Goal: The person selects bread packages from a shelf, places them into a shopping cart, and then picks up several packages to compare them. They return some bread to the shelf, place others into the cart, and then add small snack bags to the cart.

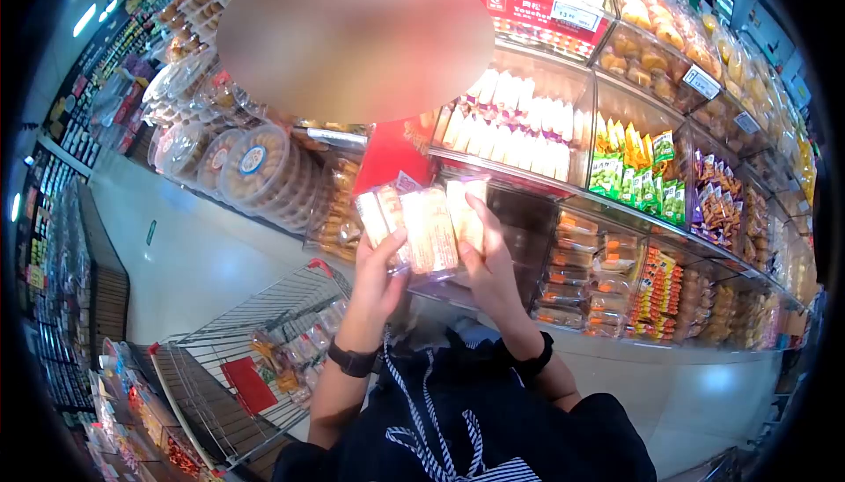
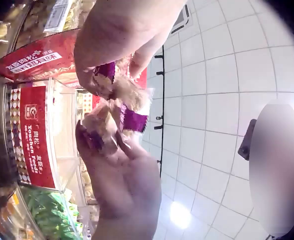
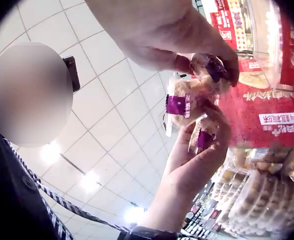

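Note:
Three clear-wrapped snack packages are held side by side, the middle one (image 1: 429, 231) slightly overlapping its neighbours. My left hand (image 1: 378, 275) grips the left package (image 1: 380, 216), and my right hand (image 1: 491, 262) pinches the right package (image 1: 466, 213) between thumb and fingers. Purple labels show in both wrist views, including one on the middle package (image 2: 133, 120) (image 3: 178, 106). From above, the left hand (image 2: 119, 42) curls round its package in the left wrist view. The right hand (image 3: 172, 37) does likewise in the right wrist view.
Behind the hands stand shelves with white-wrapped packets (image 1: 519, 125) and green bags (image 1: 638, 183). Round plastic tubs (image 1: 255, 165) are stacked at the left. A shopping cart (image 1: 238, 315) holding packaged goods is at the lower left. A red sign (image 3: 267, 117) hangs beside the packages.

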Demonstrator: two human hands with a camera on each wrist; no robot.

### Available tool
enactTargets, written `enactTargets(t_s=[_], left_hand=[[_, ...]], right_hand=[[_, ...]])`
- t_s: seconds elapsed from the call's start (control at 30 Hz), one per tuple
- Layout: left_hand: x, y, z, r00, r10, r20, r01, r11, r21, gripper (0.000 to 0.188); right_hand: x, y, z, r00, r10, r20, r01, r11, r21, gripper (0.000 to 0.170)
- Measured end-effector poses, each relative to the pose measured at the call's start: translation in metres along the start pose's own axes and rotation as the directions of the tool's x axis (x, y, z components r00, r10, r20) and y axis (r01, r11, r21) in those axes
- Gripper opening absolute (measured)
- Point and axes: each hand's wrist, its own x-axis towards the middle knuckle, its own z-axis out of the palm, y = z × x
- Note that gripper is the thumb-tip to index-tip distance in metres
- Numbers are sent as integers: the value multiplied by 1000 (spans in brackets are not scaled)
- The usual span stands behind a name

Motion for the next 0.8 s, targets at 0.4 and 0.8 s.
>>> enactTargets(t_s=[0.4, 0.8], left_hand=[[-22, 50, -41, 953, 302, -33, -299, 952, 66, 60], [-48, 74, -79, 941, 335, -51, -327, 937, 126, 64]], right_hand=[[-1, -51, 51, 964, 251, 83, -232, 654, 720, 50], [-25, -44, 104, 890, 102, 444, -418, 569, 708, 48]])
